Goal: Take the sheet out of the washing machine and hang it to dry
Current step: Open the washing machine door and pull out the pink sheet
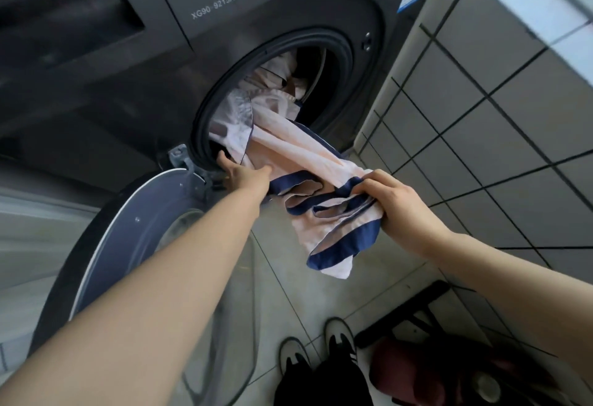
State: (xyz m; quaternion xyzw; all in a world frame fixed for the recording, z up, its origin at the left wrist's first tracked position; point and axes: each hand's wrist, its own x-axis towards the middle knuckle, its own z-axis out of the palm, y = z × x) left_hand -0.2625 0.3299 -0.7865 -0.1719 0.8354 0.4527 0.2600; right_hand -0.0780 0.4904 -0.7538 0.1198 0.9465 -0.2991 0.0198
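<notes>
The pale pink sheet with navy trim hangs half out of the dark grey washing machine, the rest bunched in the drum. The right hand has its grip clamped on the pulled-out end. The left hand reaches under the sheet at the door seal, thumb on the fabric; fingers hidden, so I cannot tell its grip. The door hangs open

You have one front-loading washing machine before you, its one round door swung open. One pink sheet with navy trim trails from its drum. Two hands show below the drum, left hand and right hand. Two shoes stand below the door, and perhaps one dark red bag.
</notes>
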